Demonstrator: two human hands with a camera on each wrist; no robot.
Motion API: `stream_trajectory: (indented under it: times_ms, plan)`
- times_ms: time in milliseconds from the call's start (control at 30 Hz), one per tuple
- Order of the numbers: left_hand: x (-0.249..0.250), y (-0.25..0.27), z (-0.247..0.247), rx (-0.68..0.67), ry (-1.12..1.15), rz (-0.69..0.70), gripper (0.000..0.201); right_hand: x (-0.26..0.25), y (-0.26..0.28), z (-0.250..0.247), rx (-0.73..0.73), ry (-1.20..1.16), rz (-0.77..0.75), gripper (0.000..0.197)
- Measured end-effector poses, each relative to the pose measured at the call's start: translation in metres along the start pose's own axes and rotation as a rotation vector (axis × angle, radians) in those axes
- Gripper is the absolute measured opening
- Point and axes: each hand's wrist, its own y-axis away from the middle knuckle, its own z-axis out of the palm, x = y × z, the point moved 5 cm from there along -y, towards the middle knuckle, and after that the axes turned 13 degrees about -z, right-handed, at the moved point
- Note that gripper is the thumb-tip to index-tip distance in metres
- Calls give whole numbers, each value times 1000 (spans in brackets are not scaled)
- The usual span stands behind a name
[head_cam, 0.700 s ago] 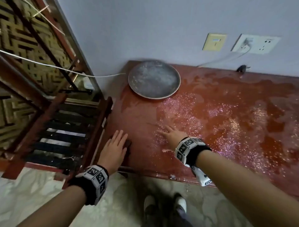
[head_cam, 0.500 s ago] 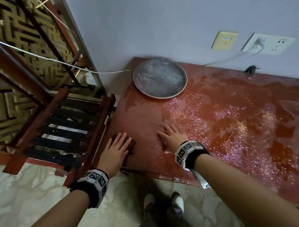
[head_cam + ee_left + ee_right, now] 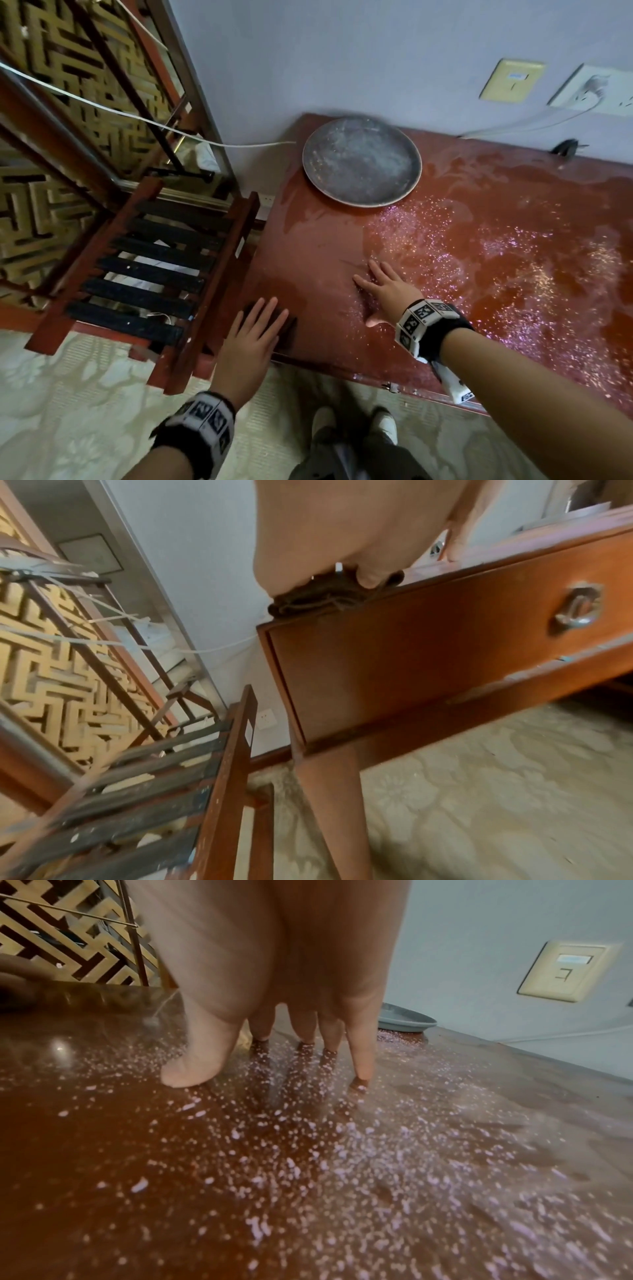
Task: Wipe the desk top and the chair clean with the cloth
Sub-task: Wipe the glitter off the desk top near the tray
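The red-brown desk top (image 3: 479,260) is wet and speckled with pale flecks. My left hand (image 3: 253,329) lies flat with straight fingers on a dark brown cloth (image 3: 287,329) at the desk's front left corner. In the left wrist view the bunched cloth (image 3: 308,599) sits on the desk's edge under the left hand (image 3: 342,534). My right hand (image 3: 387,291) rests flat on the desk top, fingers spread and holding nothing. The right wrist view shows the right hand (image 3: 274,974) with its fingertips (image 3: 361,1066) touching the flecked desk top (image 3: 240,1164).
A round grey plate (image 3: 361,161) sits at the desk's back left, against the wall; its rim shows as plate (image 3: 407,1019). A slatted wooden frame (image 3: 154,274) stands just left of the desk. A drawer front with a metal pull (image 3: 578,610) faces me. White cables run along the wall.
My left hand has shifted slightly with the cloth at the desk's front corner. The right hand stays flat in the same spot. The head view has moved a little.
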Motion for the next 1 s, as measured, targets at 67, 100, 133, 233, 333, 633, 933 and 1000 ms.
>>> stream_trajectory:
  times_ms: [67, 100, 133, 233, 333, 633, 933, 1000]
  plan:
    - [3, -38, -2, 8, -26, -32, 45, -1, -1, -1, -2, -1, 10, 99]
    - [3, -54, -3, -13, -45, -57, 45, -1, -1, -1, -2, -6, 13, 99]
    - [2, -62, -3, -33, -61, -79, 46, -2, -1, -2, -4, -9, 15, 99]
    - [-2, -37, -4, -5, -69, -63, 46, -2, 0, -1, -11, -7, 16, 100]
    - [-4, 19, 0, -1, -23, -93, 52, 0, 0, 0, -1, -11, 8, 100]
    - [4, -87, -7, -87, -96, -130, 45, -1, 0, -1, -6, -5, 2, 98]
    - [6, -50, -2, -111, -56, -139, 41, 20, -13, -20, 85, 24, -36, 103]
    - [10, -87, -8, -100, -82, -158, 44, 27, -18, -22, 52, 18, -26, 107]
